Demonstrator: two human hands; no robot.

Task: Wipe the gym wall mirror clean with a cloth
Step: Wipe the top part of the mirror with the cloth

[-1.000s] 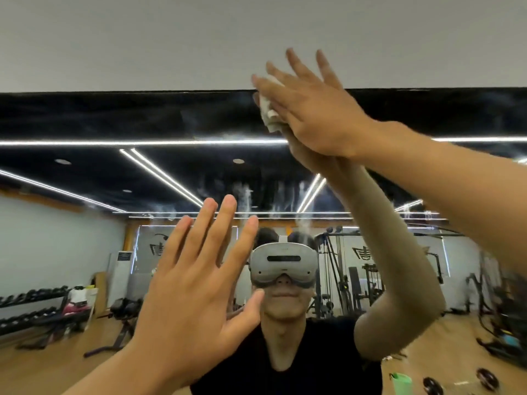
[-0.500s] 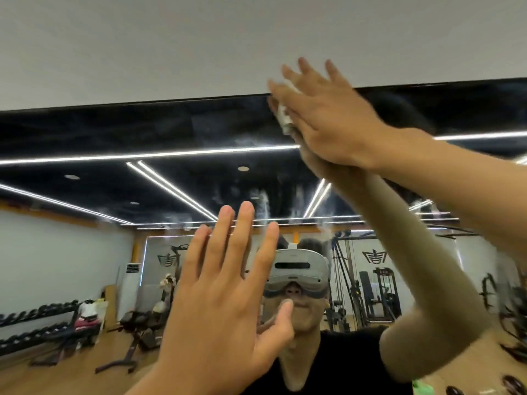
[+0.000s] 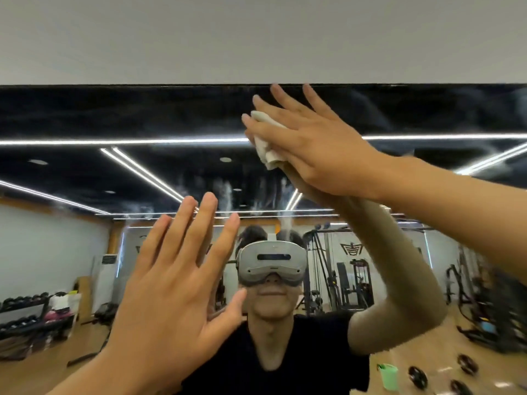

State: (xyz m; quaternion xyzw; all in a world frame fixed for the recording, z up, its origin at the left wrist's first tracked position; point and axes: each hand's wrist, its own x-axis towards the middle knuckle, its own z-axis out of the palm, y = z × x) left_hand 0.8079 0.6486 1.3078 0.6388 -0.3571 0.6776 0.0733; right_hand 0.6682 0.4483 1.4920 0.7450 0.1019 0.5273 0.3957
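- The cloth (image 3: pixel 266 143), a crumpled pale wad, lay against the mirror (image 3: pixel 114 115) just under its top edge, right of the middle.
- My right hand (image 3: pixel 310 143) pressed it to the glass with straight, spread fingers; the cloth poked out on the hand's left side.
- My left hand (image 3: pixel 176 280) was raised lower and further left, fingers spread, holding nothing. I could not tell whether it touched the glass.
- Whitish streaks (image 3: pixel 226 195) ran down the glass between the hands.
- A dumbbell rack (image 3: pixel 22 309) showed reflected at the lower left edge, a green cup (image 3: pixel 388 376) near the bottom edge at the right.
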